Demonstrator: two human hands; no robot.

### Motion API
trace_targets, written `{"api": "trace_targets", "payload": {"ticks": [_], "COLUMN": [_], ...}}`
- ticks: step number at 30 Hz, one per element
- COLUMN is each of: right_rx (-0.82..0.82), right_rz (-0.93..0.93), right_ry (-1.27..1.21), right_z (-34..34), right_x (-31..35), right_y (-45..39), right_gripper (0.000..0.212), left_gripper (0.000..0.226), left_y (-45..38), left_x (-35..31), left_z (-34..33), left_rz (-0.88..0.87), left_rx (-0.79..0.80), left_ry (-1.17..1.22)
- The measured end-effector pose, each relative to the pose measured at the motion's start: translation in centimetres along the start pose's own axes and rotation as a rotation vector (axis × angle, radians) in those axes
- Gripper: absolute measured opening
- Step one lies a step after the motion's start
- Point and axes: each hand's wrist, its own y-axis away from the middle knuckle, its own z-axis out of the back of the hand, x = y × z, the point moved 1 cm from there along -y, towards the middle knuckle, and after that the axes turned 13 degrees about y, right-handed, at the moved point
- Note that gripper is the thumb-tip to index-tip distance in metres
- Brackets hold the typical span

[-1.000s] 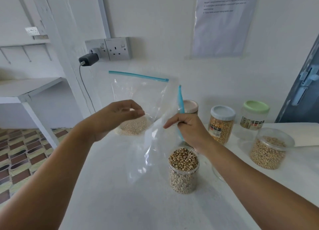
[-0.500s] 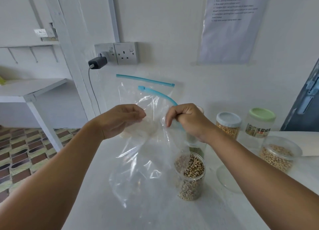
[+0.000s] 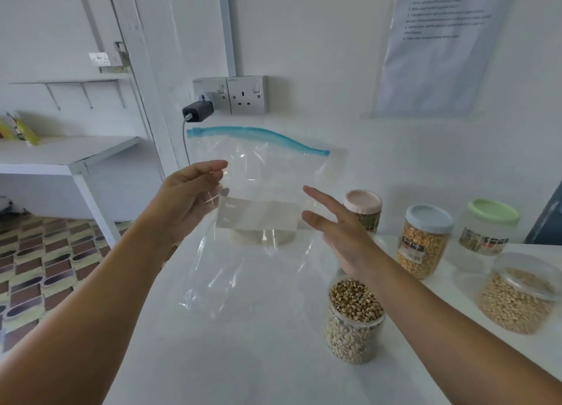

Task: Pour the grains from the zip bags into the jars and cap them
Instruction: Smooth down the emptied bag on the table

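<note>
Clear zip bag (image 3: 258, 222) w/ blue seal held up by left hand (image 3: 185, 200) at its edge; right hand (image 3: 340, 237) fingers straight at bag's other edge. Uncapped bean jar (image 3: 354, 319) seen on table (image 3: 243, 359), 3 capped jars behind.

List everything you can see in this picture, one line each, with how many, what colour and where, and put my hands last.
zip bag: one, clear with blue zip strip, held up mid-frame.
open jar: one, clear, full of pale beans, no lid, front of counter.
pink-lidded jar: one, by the wall.
blue-lidded jar: one, yellow grains inside.
green-lidded jar: one, far right, by the wall.
clear-lidded jar: one, beige beans, right edge.
counter: one, white.
wall socket: one double, grey, dark charger plugged in.
paper sheet: one, on the wall.
left hand: holds the bag's edge.
right hand: open, beside the bag.
</note>
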Motion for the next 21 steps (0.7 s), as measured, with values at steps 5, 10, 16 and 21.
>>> {"api": "trace_targets", "payload": {"ticks": [5, 10, 16, 21], "right_rx": [0.163, 0.019, -0.053, -0.148], "right_rz": [-0.047, 0.006, 0.008, -0.045], "right_ry": [-0.176, -0.176, -0.193, -0.233], "right_z": [-1.2, -1.8, -1.7, 0.5], "right_x": [0.3, 1.0, 1.6, 1.5], "right_y": [-1.4, -2.5, -2.3, -1.3], "right_gripper": [0.050, 0.036, 0.041, 0.027], "left_gripper": [0.019, 0.031, 0.040, 0.047], "left_y": [0.5, 0.7, 2.2, 2.3], "left_x": [-1.2, -1.9, -0.5, 1.0], "left_z": [1.1, 3.8, 4.8, 3.9], "left_rz": [0.035, -0.024, 0.194, 0.327], "left_rx": [0.005, -0.119, 0.034, 0.124], "left_ry": [0.150, 0.086, 0.022, 0.012]}}
